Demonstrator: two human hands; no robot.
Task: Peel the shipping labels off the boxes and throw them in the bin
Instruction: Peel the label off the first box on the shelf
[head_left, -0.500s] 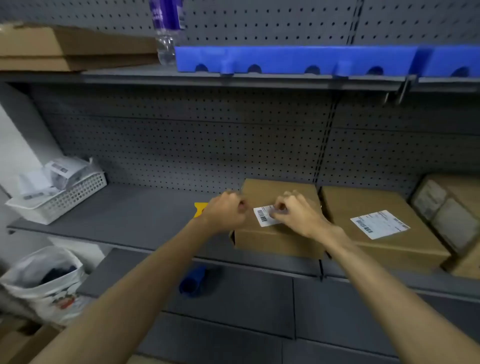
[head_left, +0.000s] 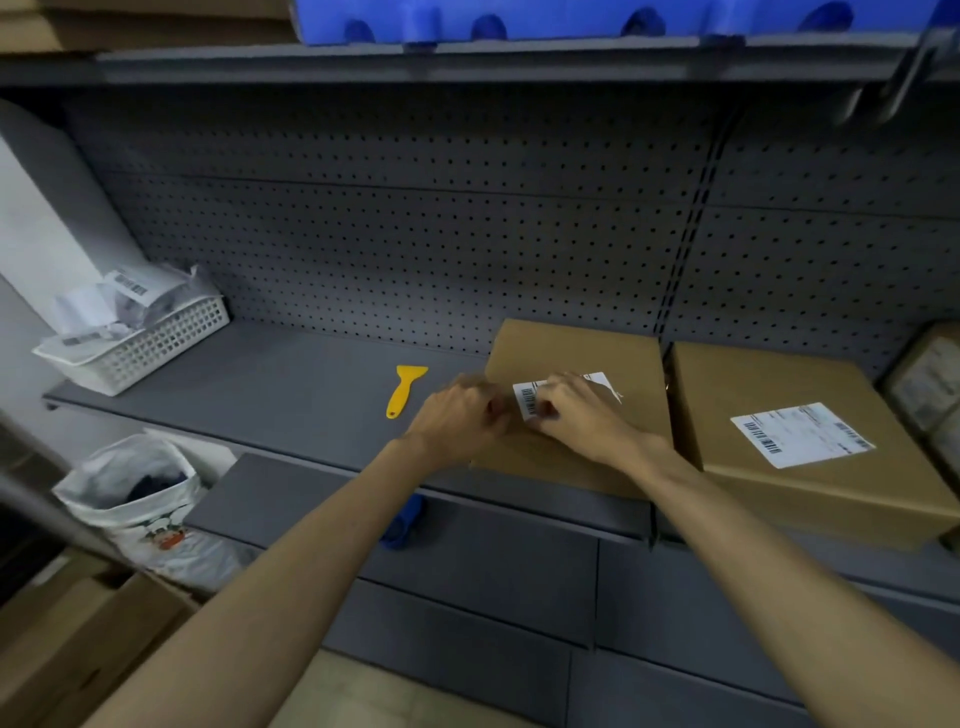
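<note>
I am looking down my two forearms at the cardboard box (head_left: 576, 364) nearest me, where both hands are meeting at the shipping label (head_left: 530, 400) on its top face. My left hand (head_left: 457, 421) is sitting at the box's left top edge, fingers curled in against the label's barcode end; I cannot tell whether it is pinching a lifted corner or only bracing the box. My right hand (head_left: 576, 410) is lying over the middle of the label with its fingers bent down onto the paper, apparently picking at it. Past its knuckles the label's far end is showing, creased and a little ragged.

I am judging the label to be thin, light paper on strong adhesive: limp once free, quick to tear if pulled steeply. The best hold looks to be a loosened corner at the barcode end, drawn back low and slowly while the other hand steadies the light box.

Just left of my left hand, a yellow plastic scraper (head_left: 405, 389) is lying on the shelf. To the right of my right hand, a second box (head_left: 810, 467) is waiting with its label (head_left: 802, 434) flat and intact. Well off to the left and farther back, a white slotted basket (head_left: 156, 343) is holding crumpled peeled labels, so I am treating it as the bin; below it, a white bag (head_left: 135, 499) is standing open.
</note>
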